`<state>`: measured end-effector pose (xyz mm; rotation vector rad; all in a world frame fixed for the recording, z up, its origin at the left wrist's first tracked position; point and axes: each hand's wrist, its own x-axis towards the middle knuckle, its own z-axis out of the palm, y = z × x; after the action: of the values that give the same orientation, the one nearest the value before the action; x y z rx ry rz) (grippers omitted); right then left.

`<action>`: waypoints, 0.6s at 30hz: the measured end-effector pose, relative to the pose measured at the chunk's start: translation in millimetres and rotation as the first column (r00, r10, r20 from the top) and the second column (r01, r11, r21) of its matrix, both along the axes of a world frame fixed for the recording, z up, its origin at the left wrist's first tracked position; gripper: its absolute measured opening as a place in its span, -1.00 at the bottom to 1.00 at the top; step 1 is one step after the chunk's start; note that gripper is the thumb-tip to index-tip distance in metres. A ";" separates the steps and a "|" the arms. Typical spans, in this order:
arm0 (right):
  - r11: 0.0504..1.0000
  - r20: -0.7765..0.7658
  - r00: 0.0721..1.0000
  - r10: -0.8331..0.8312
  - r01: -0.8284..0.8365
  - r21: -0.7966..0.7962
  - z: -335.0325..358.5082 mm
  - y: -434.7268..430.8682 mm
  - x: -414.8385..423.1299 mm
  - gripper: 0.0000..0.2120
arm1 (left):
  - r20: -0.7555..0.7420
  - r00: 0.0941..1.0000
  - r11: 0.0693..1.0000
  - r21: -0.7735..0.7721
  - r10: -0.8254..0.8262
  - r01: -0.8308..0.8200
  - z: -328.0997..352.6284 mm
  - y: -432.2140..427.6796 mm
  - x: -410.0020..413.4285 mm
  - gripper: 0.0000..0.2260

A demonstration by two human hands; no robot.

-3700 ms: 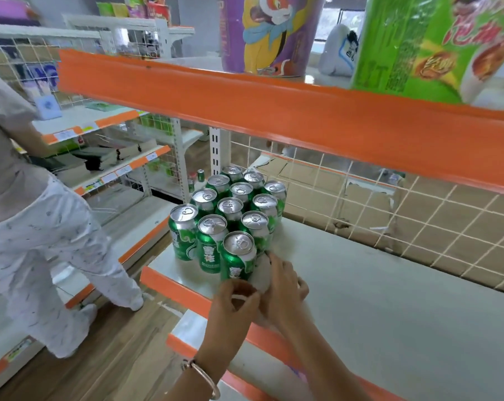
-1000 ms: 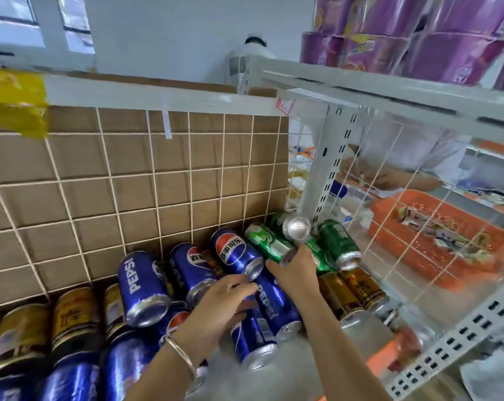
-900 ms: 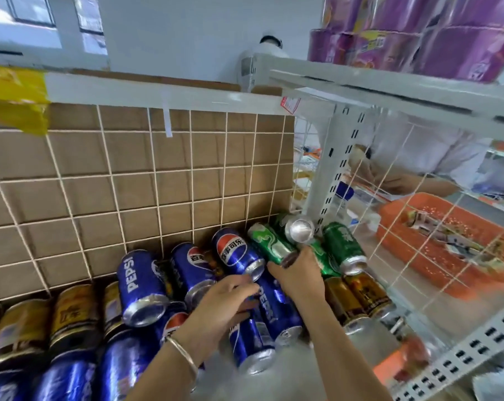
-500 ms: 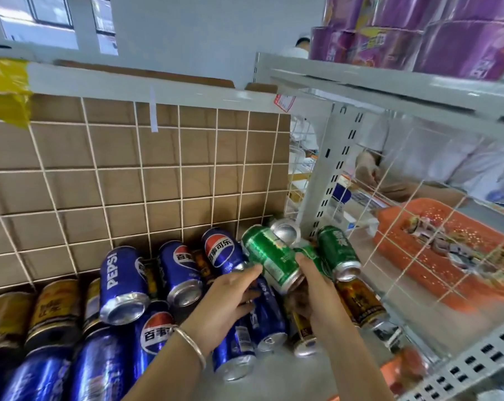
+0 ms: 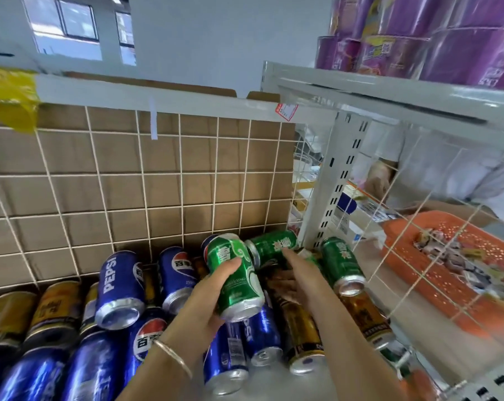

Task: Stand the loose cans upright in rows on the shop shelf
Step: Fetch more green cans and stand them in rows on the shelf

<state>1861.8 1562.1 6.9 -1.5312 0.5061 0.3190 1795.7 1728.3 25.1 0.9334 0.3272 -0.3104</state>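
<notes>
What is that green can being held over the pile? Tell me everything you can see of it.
The green can looks like thin, shiny metal, with pale swirls and white lettering on its side and a silver rim at its lower end. It is tilted, with that end towards the camera, and held above the blue cans lying on the shelf. The left hand holds it, with the thumb across its side. I cannot tell whether it touches the can behind it.

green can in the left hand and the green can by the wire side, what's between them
Head view: the right hand reaches between the held can and the side can, fingertips at a third green can behind; brown cans beneath.
</notes>
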 end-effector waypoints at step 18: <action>0.886 -0.175 0.960 -0.217 0.269 0.377 -10.1 49.4 61.8 -0.51 | -0.067 0.995 0.996 0.049 0.074 -0.071 -5.0 20.8 -22.4 -0.66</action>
<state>1923.6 1611.5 -3.2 -1.0409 0.6832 0.3038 1773.2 1749.1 20.0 0.9561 0.4326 -0.2692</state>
